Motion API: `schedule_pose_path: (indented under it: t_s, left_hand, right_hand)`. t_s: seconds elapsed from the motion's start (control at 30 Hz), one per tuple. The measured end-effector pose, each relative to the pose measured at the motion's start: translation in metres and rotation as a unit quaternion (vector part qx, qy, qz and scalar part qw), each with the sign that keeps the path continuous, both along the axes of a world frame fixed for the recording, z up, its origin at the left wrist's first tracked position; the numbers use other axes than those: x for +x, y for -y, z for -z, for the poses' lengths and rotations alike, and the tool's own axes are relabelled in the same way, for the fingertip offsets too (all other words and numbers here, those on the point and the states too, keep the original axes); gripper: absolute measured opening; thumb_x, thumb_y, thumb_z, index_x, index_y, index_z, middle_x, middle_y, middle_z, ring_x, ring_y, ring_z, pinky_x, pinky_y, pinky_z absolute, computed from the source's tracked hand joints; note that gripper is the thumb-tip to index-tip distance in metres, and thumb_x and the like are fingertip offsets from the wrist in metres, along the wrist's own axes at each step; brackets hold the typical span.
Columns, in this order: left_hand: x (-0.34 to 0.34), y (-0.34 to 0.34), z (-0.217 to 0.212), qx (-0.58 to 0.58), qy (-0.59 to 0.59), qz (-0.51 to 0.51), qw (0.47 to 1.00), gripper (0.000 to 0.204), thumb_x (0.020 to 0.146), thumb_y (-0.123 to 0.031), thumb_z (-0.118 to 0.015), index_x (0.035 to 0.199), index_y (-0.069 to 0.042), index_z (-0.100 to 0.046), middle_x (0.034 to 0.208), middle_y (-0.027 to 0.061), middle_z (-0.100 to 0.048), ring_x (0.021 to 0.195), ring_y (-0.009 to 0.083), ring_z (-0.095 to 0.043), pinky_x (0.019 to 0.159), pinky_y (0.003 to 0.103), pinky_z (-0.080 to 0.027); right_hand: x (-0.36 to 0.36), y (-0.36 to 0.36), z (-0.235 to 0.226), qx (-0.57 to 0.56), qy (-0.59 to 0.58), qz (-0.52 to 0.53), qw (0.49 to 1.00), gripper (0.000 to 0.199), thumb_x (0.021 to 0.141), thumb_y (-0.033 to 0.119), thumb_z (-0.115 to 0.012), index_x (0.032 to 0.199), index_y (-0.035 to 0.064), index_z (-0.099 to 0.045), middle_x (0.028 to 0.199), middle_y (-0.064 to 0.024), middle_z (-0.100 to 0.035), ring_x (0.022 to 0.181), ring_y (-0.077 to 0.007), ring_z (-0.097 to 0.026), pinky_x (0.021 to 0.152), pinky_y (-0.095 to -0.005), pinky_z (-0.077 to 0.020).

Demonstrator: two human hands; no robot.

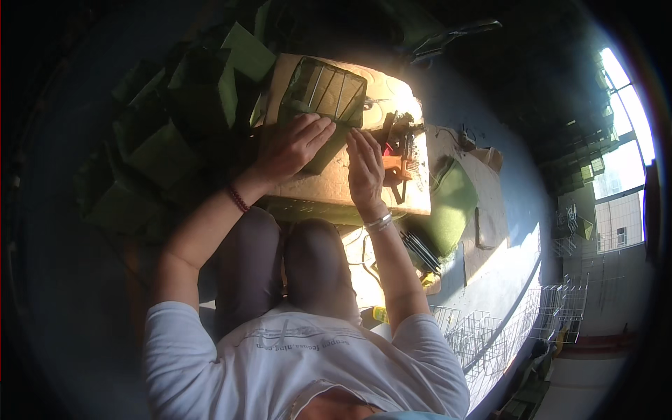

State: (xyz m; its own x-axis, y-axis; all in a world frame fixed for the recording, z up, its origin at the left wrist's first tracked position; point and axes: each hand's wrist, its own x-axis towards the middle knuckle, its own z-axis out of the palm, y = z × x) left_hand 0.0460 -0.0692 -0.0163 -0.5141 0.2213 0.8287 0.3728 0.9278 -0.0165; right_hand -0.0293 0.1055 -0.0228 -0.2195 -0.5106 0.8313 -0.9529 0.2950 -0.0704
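Observation:
A wire frame (326, 87) with green felt (297, 108) around it lies tilted on a tan work board (308, 187) before my knees. My left hand (301, 145) is closed on the felt at the frame's near edge, fingers together; its thumb is hidden. Beside the frame's near right corner, my right hand (365, 168) is open, with fingers stretched out and their tips against the felt. Just right of that hand stands an orange tool (397, 166) with dark metal parts. A small pair of scissors (372, 103) seems to lie beyond it.
Several green felt boxes (203, 87) are piled at the left. Right of the board lie a green felt piece (453, 206) and a bundle of dark rods (420, 250). Bare wire frames (560, 308) stand on the floor at the lower right.

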Motion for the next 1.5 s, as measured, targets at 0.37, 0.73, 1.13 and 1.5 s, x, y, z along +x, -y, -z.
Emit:
schedule_pose_path:
  t_s: [0.37, 0.73, 1.13, 1.5]
  left_hand:
    - [-0.024, 0.0, -0.015, 0.037, 0.077, 0.019, 0.996, 0.023, 0.076, -0.002, -0.063, 0.099, 0.002, -0.063, 0.091, 0.0065, -0.055, 0.086, 0.0213, -0.055, 0.076, 0.032, -0.048]
    - [-0.029, 0.01, -0.032, 0.021, 0.121, 0.092, 0.988, 0.014, 0.075, -0.002, -0.059, 0.088, 0.001, -0.062, 0.085, 0.0075, -0.052, 0.085, 0.0218, -0.054, 0.076, 0.031, -0.048]
    - [-0.033, -0.015, -0.03, 0.017, 0.111, 0.033, 0.993, 0.009, 0.075, -0.004, -0.057, 0.083, -0.002, -0.061, 0.087, 0.0075, -0.051, 0.092, 0.0208, -0.053, 0.079, 0.03, -0.049]
    - [-0.046, 0.011, -0.035, 0.007, 0.153, 0.182, 0.971, 0.003, 0.079, -0.001, -0.061, 0.08, 0.0, -0.059, 0.087, 0.0092, -0.051, 0.09, 0.0239, -0.052, 0.078, 0.034, -0.047]
  right_hand:
    - [-0.028, -0.01, -0.027, 0.01, 0.056, -0.056, 0.997, 0.026, 0.067, -0.008, -0.066, 0.092, -0.0028, -0.065, 0.099, -0.012, -0.064, 0.094, -0.0291, -0.06, 0.077, -0.0361, -0.0507]
    - [-0.055, -0.026, -0.069, 0.038, 0.2, -0.107, 0.973, 0.027, 0.08, 0.001, -0.065, 0.107, 0.0025, -0.066, 0.107, -0.0111, -0.067, 0.092, -0.0242, -0.065, 0.077, -0.0328, -0.054]
    - [-0.064, -0.02, -0.061, 0.148, 0.097, -0.142, 0.974, 0.028, 0.075, 0.002, -0.069, 0.103, 0.0015, -0.066, 0.106, -0.0112, -0.065, 0.1, -0.0272, -0.062, 0.083, -0.0354, -0.0529]
    - [-0.078, -0.006, -0.079, 0.257, -0.034, -0.211, 0.943, 0.035, 0.064, 0.0, -0.068, 0.098, 0.0026, -0.064, 0.094, -0.0106, -0.062, 0.09, -0.0267, -0.061, 0.075, -0.0342, -0.0537]
